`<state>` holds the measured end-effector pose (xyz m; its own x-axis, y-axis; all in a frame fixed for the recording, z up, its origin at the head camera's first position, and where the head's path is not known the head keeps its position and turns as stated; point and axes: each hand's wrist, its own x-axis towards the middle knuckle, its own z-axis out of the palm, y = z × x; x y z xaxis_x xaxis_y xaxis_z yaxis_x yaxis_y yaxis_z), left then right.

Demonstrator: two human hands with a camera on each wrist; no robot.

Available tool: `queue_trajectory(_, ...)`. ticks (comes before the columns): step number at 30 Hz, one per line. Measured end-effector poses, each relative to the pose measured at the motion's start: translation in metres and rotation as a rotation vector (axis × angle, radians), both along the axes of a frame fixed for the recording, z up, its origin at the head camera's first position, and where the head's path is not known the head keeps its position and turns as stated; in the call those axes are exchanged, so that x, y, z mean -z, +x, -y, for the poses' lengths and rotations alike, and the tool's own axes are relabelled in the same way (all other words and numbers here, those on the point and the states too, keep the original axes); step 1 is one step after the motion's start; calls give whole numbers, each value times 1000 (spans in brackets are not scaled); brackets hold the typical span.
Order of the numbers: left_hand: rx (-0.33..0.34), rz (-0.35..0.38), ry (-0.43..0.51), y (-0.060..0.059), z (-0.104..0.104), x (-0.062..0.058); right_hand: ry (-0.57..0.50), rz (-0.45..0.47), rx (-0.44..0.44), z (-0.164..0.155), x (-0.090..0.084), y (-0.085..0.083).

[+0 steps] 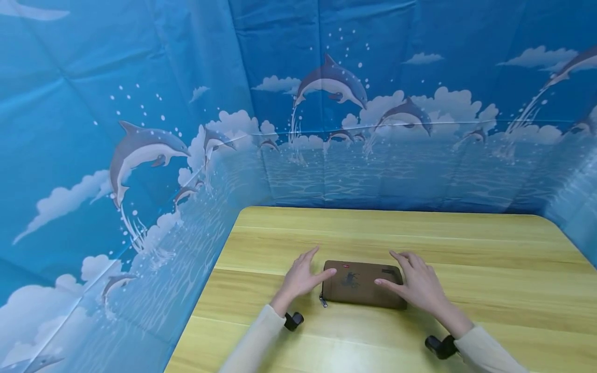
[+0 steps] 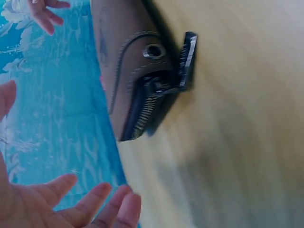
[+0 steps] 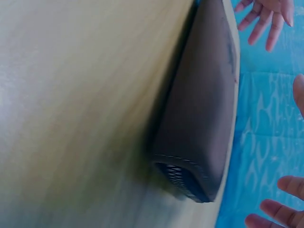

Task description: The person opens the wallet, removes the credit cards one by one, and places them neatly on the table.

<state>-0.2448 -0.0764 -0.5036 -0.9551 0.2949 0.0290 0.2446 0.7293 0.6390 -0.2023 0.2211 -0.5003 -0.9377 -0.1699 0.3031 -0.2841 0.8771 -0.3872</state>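
On a pale wooden table (image 1: 466, 248), a brown zippered pouch (image 1: 363, 284) is laid flat, near the front edge. It is flanked by two bare hands. The left hand (image 1: 300, 278) is held at the pouch's left end, fingers straight and spread, thumb just at the pouch's edge. The right hand (image 1: 418, 284) is held over the right end, fingers relaxed and apart, nothing gripped. A black zipper pull (image 2: 187, 61) is seen at the left end. Blue dolphin-print sheeting (image 1: 140, 129) is hung behind.
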Motion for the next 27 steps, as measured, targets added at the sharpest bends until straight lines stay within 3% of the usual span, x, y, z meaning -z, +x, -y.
queue_trajectory(7,-31,63,60,-1,1,26,-83,99,58,-2,17,-2)
queue_trajectory(12,-61,63,83,-2,0,36,-143,198,101,-2,24,-1)
queue_trajectory(20,-76,43,61,-3,-7,41,-181,324,144,-1,35,0)
queue_trajectory(27,-67,34,-6,1,-11,39,-205,318,163,0,44,-2)
